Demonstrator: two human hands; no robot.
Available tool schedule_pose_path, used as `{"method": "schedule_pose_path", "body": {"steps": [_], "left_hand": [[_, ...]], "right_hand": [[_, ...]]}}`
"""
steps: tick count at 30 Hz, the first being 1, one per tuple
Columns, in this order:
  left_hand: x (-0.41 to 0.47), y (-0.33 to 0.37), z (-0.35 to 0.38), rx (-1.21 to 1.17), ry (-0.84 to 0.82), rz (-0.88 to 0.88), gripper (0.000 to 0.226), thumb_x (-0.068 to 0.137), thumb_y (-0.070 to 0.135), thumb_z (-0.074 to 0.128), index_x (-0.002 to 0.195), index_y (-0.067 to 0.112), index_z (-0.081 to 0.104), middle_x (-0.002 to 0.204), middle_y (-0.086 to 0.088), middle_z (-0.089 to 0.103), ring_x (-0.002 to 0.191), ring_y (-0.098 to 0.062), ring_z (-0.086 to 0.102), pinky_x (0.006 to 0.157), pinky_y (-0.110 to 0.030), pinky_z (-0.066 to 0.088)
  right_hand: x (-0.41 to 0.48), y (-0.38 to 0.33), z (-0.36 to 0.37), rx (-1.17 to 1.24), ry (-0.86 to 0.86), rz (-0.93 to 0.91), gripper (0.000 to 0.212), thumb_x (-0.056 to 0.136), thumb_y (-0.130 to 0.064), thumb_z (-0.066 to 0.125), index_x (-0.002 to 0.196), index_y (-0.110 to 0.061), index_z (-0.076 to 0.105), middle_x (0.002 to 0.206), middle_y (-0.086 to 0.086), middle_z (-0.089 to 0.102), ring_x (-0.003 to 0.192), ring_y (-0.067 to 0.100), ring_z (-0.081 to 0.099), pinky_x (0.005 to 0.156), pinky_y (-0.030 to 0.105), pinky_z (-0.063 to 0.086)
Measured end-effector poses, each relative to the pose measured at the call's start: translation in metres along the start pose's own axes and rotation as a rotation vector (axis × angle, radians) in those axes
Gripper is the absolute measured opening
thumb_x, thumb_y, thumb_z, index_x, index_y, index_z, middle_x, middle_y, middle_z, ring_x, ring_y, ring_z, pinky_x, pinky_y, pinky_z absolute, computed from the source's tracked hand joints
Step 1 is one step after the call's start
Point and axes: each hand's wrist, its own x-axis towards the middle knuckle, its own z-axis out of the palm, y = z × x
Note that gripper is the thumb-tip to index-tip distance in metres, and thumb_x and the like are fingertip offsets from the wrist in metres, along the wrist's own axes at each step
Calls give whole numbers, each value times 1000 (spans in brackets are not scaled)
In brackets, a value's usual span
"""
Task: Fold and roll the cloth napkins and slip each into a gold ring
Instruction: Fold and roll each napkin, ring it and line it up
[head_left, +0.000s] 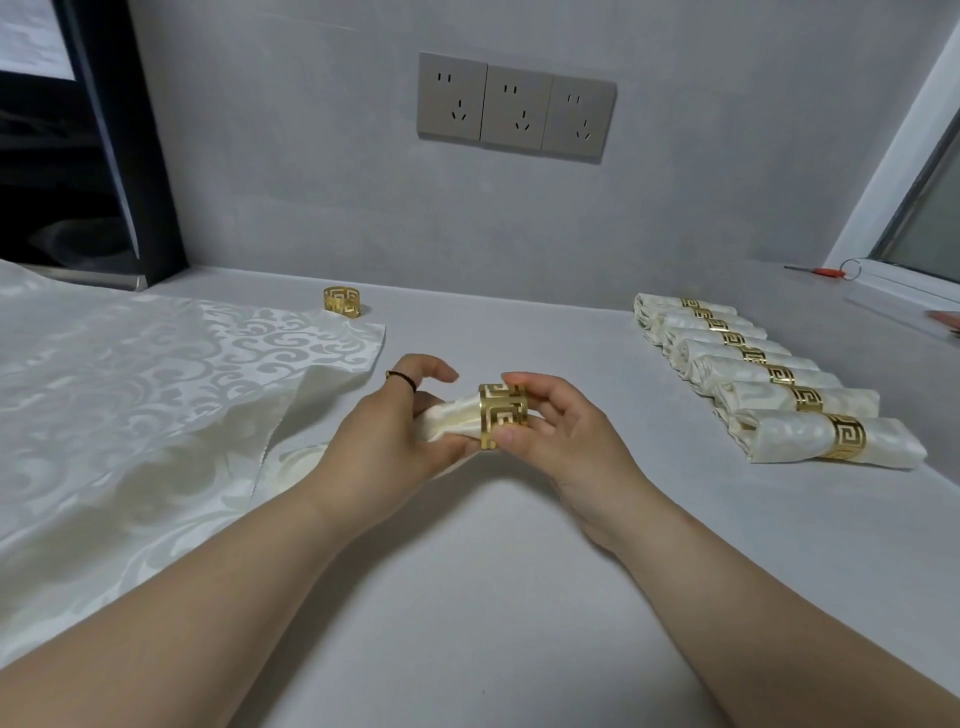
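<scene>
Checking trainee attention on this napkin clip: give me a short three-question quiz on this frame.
1. True or false: the left hand is empty.
2. Where does the spare gold cut-out metal ring stand? A) at the far corner of the flat cream patterned cloth; B) on the windowsill; C) inside the left hand.
3. Which side of the grey table holds the row of ringed cream napkin rolls?
Key: 1 false, its grip is on a rolled cream napkin entering the gold cut-out ring that the right hand pinches; 2 A; 3 right.
</scene>
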Motion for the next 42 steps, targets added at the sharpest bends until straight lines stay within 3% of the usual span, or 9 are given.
{"method": "schedule_pose_path", "body": {"steps": [4,16,22,24,26,30,35,39,42], "left_hand": [[-1,2,-2,0,-59,-18,46,77,11,70,92,40,37,85,7,65,63,-10,58,68,-27,48],[-2,-5,1,156,-123,31,34,73,17,75,70,29,43,68,10,59,57,-8,48,62,-25,41],[-3,3,0,50,-218,-58,57,71,19,69,111,33,32,85,10,60,68,-1,57,62,-10,41],[-6,5,-1,203,-333,-50,75,59,33,61,126,30,29,97,14,57,80,4,57,67,-6,40],[-7,4,3,428,-330,3,83,60,45,67,133,28,31,111,12,54,99,-5,54,78,-14,40],[-4,2,9,557,-162,43,52,71,46,71,114,25,51,99,8,54,99,-14,55,75,-24,40],[-3,2,9,661,-75,116,47,74,49,65,115,32,51,106,11,58,100,-11,55,70,-22,37],[-2,1,10,728,-47,166,43,74,50,62,114,36,51,103,11,58,98,-11,56,58,-22,34],[1,1,8,756,-18,193,35,73,50,60,105,35,53,89,9,53,92,-12,57,50,-13,25]], "right_hand": [[0,2,-3,-21,-46,40,37,80,6,61,97,-26,55,105,-3,60,86,7,61,83,20,49],[-2,-5,-9,-342,-185,99,42,73,1,72,92,-33,55,97,-11,61,86,3,63,84,18,48],[-2,9,1,-79,-114,181,45,81,4,62,110,-25,44,98,-3,62,84,9,61,82,18,49],[-1,11,2,-62,-95,191,45,82,3,61,112,-24,42,99,-1,62,86,11,61,84,22,50],[1,11,1,-54,-107,208,37,85,-2,59,112,-22,43,100,-1,62,85,12,62,85,23,50],[4,8,-5,-84,-67,237,8,92,-20,49,95,-20,56,91,-1,63,83,11,62,87,25,49],[7,5,-8,-255,-14,238,14,91,-17,52,78,-16,57,78,3,60,70,15,55,68,24,46],[7,7,-3,-309,31,245,21,92,-15,52,71,-16,51,77,3,56,73,19,55,80,36,49],[7,2,-6,-134,69,321,22,95,-9,44,73,-12,46,82,7,55,75,21,57,81,40,54]]}}
